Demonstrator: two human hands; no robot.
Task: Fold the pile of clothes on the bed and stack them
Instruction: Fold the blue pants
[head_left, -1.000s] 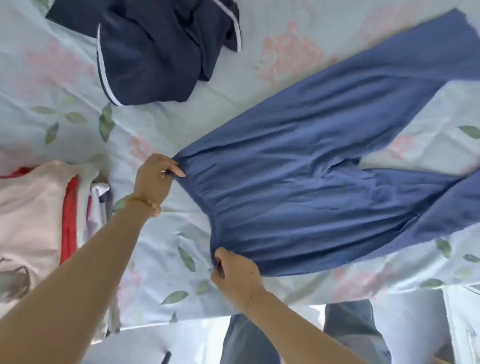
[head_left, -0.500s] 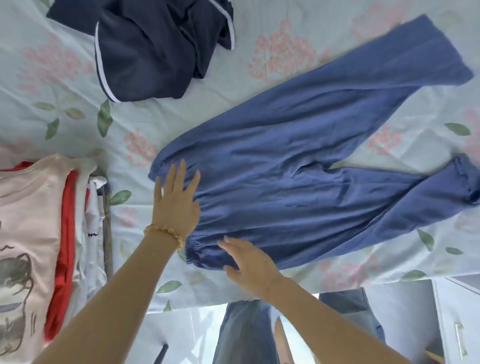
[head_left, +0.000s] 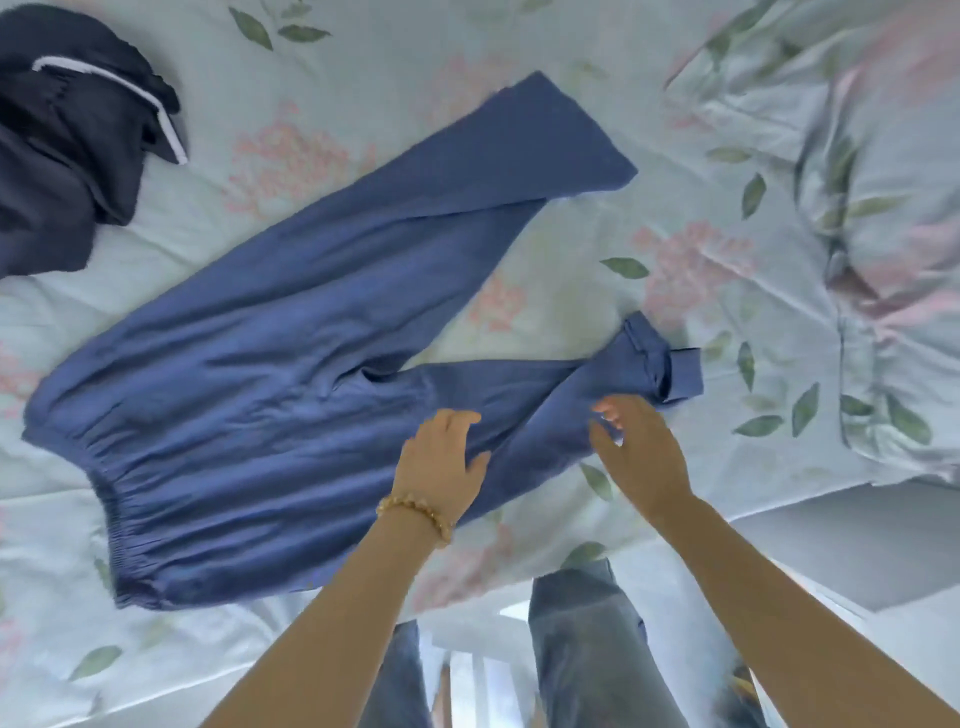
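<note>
Left hand (head_left: 441, 457) on blue trousers (head_left: 249, 395)

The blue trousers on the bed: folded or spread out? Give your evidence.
Spread out, not yet folded. The blue trousers lie flat with both legs splayed apart; only the nearer leg's cuff is crumpled.

Your left hand (head_left: 441, 462) is lying palm-down with fingers extended and relaxed, a beaded bracelet (head_left: 415, 512) circling its wrist. Your right hand (head_left: 636, 452) is reaching forward just to its right, fingers spread and loosely bent, gripping nothing. Both bare forearms are stretching away from you.
</note>
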